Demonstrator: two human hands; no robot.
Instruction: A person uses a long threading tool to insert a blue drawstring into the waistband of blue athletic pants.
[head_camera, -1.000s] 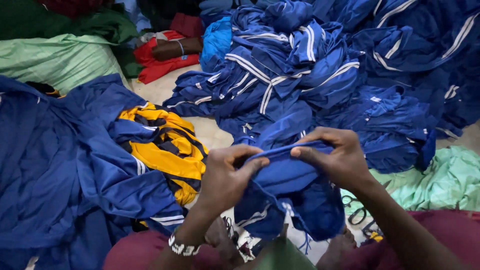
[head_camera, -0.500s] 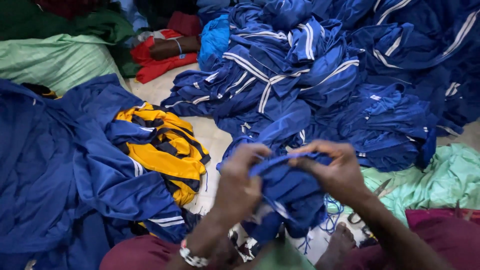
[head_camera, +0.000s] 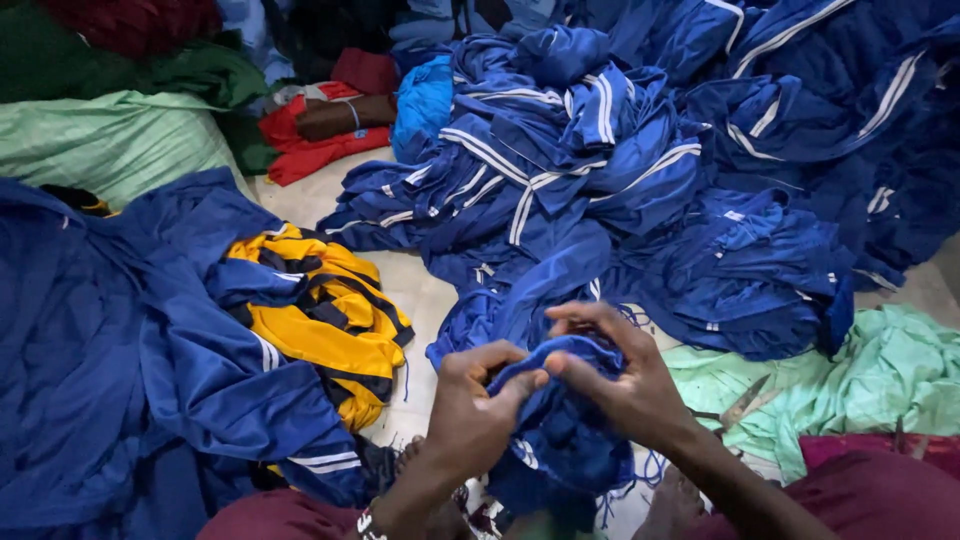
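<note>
A bunched blue garment (head_camera: 560, 430) hangs in front of my lap, gripped by both hands at its upper edge. My left hand (head_camera: 475, 415) pinches the fabric from the left with thumb and fingers closed on it. My right hand (head_camera: 620, 375) curls over the top of the same cloth, fingertips meeting the left hand's. Loose blue threads trail from the garment's lower right. My knees in maroon cloth (head_camera: 880, 495) show at the bottom edge.
A big heap of blue garments with white stripes (head_camera: 620, 170) fills the far side. Another blue pile (head_camera: 120, 370) lies left, with a yellow and dark striped garment (head_camera: 320, 320) on it. Scissors (head_camera: 735, 408) rest on light green cloth (head_camera: 880, 370). Another person's forearm (head_camera: 335, 115) lies on red cloth.
Both hands have come closer together and lower, bunching the blue garment tighter. The view has shifted slightly; the piles around have not moved.
</note>
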